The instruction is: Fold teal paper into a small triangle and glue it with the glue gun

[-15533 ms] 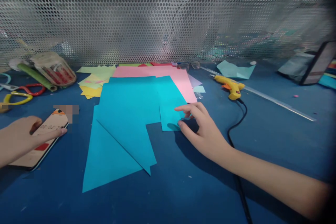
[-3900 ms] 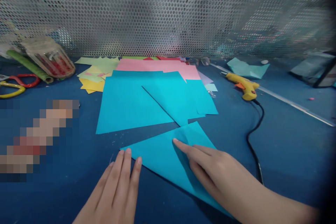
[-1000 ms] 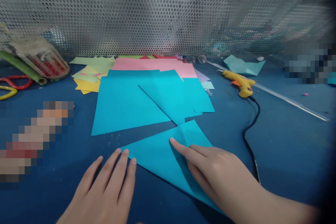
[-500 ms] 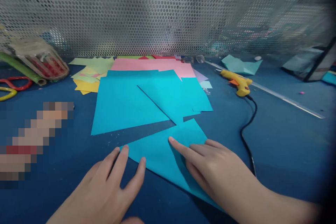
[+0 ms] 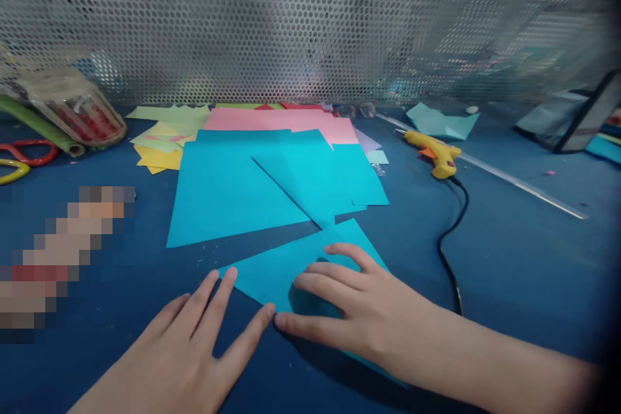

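- Sitting at far left, a clear jar (image 5: 77,110).
- Left hand (image 5: 177,352): spread, gripping nothing, fingertips at the left corner of the nearest blue sheet (image 5: 264,268).
- It lies on the table (image 5: 514,265) before more blue sheets (image 5: 228,187).
- Right hand (image 5: 371,310): half open, gripping nothing, fingers over the sheet, thumb at its edge.
- Yellow glue gun (image 5: 436,152), well apart.

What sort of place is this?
Probably a craft-making spot: bright blue paper sheets and pink paper lie on a dark blue table, with a yellow plastic glue gun to their right.
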`<state>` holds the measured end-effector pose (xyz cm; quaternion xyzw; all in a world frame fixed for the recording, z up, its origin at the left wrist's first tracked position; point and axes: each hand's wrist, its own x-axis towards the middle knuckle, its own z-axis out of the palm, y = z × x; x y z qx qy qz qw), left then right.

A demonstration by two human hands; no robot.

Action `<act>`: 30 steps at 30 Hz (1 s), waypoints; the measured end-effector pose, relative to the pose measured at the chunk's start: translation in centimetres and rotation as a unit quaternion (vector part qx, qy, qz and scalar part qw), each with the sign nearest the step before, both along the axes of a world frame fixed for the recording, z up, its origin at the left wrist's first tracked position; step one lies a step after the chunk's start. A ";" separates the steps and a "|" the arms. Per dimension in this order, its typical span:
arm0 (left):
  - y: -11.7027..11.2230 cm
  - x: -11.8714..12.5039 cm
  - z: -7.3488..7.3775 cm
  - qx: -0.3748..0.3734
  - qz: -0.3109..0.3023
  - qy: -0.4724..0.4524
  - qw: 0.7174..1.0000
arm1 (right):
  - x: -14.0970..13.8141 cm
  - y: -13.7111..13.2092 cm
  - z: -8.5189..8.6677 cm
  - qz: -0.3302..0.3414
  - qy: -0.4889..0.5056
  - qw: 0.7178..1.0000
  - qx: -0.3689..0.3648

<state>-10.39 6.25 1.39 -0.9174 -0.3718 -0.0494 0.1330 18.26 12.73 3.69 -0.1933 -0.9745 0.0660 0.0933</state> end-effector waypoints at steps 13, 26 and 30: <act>1.0 -1.2 0.5 -0.040 0.001 -0.045 0.998 | 3.1 -0.9 3.4 -0.042 -0.067 0.988 -0.133; 0.8 -1.0 1.0 -0.009 -0.015 -0.020 1.000 | 6.7 -3.2 0.3 -0.079 -0.051 0.993 -0.066; 0.8 -0.6 1.9 -0.017 0.013 0.021 1.000 | 6.3 -5.2 -1.4 -0.164 0.013 0.986 -0.016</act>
